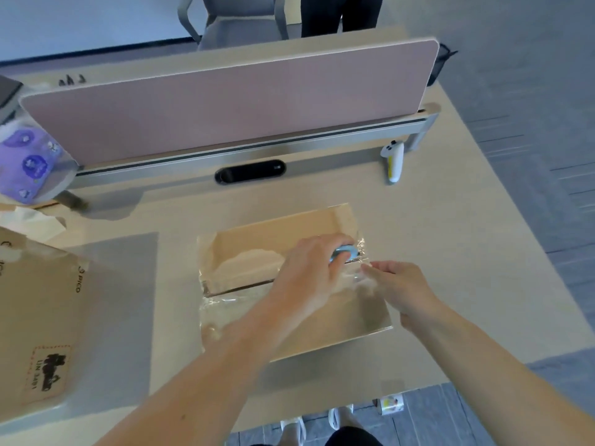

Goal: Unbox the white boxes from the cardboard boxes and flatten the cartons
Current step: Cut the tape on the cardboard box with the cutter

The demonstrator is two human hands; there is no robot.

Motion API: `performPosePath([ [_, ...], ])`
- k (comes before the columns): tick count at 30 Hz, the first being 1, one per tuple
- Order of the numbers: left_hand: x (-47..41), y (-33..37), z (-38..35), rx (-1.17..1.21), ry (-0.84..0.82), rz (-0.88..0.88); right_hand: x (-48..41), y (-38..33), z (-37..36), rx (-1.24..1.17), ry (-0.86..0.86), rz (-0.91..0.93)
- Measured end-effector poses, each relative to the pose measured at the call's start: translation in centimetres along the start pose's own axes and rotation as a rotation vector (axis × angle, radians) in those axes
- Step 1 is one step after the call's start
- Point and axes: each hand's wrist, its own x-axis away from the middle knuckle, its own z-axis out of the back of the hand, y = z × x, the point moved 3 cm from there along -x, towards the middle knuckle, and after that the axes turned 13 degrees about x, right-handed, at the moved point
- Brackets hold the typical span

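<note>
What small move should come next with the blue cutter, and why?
Probably draw the blue cutter along the taped seam: the left hand grips it near the cardboard box's right end, clear tape covers its top, and the right hand rests beside it.

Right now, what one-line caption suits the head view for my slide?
Left hand grips a light-blue tool on a taped cardboard box; right hand rests on the clear tape.

Obscured, cropped and illegible items, head view

Blue tool [345, 252]: mostly hidden by the gripping left hand [309, 268], type unclear. Right hand [399, 284] fingertips [367, 268]: blurred against clear film [361, 245], pinching or touching unclear. Printed carton [38, 317]: cut by left edge. Purple pack [29, 165]: blurred, cropped. Black objects [72, 79]: too small to identify.
</note>
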Motion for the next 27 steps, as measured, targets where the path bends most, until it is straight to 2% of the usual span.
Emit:
performPosePath([
  [7,-0.6,-0.6,-1.5,-0.186,-0.034,0.018,-1.1,1.2,0.3,-0.066,0.061,-0.022],
  [15,-1.6,-0.4,-3.0,-0.254,-0.052,-0.032,-1.4,1.4,0.5,-0.1,0.06,0.036],
  [19,-3.1,1.2,-4.7,-0.179,-0.056,-0.055,-1.2,1.6,0.6,-0.133,0.046,0.058],
  [21,-3.7,2.0,-4.7,-0.137,-0.008,-0.074,-1.2,1.6,0.8,-0.127,0.036,0.062],
  [24,-3.3,2.0,-2.7,-0.07,0.099,-0.073,-1.1,1.3,0.9,-0.144,0.036,0.074],
  [27,-1.4,0.6,-0.6,-0.094,0.083,-0.041,-1.1,1.3,0.8,-0.13,0.038,0.066],
])
